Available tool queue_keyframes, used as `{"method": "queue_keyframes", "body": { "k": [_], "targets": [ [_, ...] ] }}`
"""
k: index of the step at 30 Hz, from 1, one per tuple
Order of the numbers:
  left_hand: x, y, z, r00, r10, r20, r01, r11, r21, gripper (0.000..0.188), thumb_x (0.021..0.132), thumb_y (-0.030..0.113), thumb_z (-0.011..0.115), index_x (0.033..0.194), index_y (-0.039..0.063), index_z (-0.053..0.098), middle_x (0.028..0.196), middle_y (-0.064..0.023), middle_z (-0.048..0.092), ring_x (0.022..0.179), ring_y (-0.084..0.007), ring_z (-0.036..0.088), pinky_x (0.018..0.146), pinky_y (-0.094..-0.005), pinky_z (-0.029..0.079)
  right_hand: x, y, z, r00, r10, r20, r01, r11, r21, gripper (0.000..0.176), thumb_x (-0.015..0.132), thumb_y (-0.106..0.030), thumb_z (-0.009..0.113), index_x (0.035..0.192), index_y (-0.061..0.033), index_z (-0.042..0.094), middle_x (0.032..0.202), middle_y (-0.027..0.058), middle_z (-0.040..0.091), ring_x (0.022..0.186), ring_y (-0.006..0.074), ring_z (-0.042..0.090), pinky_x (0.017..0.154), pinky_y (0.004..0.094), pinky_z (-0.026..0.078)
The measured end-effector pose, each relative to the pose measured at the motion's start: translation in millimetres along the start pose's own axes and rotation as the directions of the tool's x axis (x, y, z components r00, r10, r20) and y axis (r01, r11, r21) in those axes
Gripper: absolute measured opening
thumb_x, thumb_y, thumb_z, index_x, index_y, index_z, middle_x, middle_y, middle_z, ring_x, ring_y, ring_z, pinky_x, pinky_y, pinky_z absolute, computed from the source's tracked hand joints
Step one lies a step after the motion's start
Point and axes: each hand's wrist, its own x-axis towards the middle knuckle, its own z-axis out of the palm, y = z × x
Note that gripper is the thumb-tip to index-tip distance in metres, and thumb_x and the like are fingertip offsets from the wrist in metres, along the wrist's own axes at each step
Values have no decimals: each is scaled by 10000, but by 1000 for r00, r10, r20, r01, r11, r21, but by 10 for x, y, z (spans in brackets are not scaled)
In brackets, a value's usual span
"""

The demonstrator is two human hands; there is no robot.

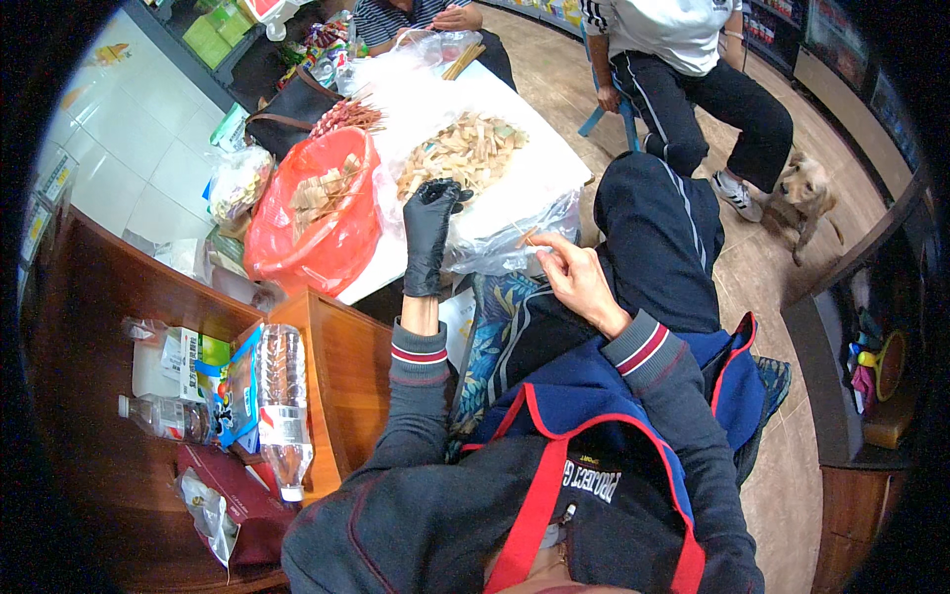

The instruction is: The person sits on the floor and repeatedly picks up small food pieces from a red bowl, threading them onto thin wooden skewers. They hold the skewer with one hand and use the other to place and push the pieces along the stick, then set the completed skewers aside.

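Note:
My left hand (434, 234), in a black glove, is raised over the near edge of the white table with its fingers curled; whether it holds anything is hidden. My bare right hand (577, 275) pinches a thin skewer with a small brown piece (527, 237) on it, above a clear plastic bag (493, 256). Beyond my left hand lies a pile of pale tan strips (471, 152). A red plastic bag (282, 249) to the left holds more tan strips and some thin sticks. Skewers with reddish pieces (349, 116) lie behind that bag, and a bundle of bare sticks (464, 61) is at the far end.
A wooden cabinet (349, 371) with a large plastic bottle (283, 408) stands at the left. A dark handbag (289, 111) sits beside the table. One person (415, 18) sits across the table; another (668, 37) sits at the upper right, near a light-coloured puppy (805, 185).

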Motion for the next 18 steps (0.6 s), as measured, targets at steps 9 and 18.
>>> {"method": "queue_keyframes", "body": {
  "k": [9, 18],
  "targets": [
    [-12, -6, -1, 997, 36, -71, -50, 979, -200, 218, 846, 10, 599, 1054, -54, 606, 878, -93, 662, 765, -151, 641, 701, -247, 520, -15, 1, 13, 999, -24, 23, 24, 999, -26, 190, 869, -68, 547, 1050, -49, 604, 516, 102, 447, 437, 152, 481, 448, 294, 375],
    [31, -51, 0, 989, 107, -106, -113, 992, -54, 250, 836, -4, 604, 1082, -51, 617, 935, -86, 667, 793, -129, 627, 738, -238, 511, -18, 42, 49, 997, -76, -2, 76, 997, -24, 187, 873, -55, 554, 1047, -42, 620, 477, 44, 369, 406, 82, 377, 410, 261, 306]
  ]
}}
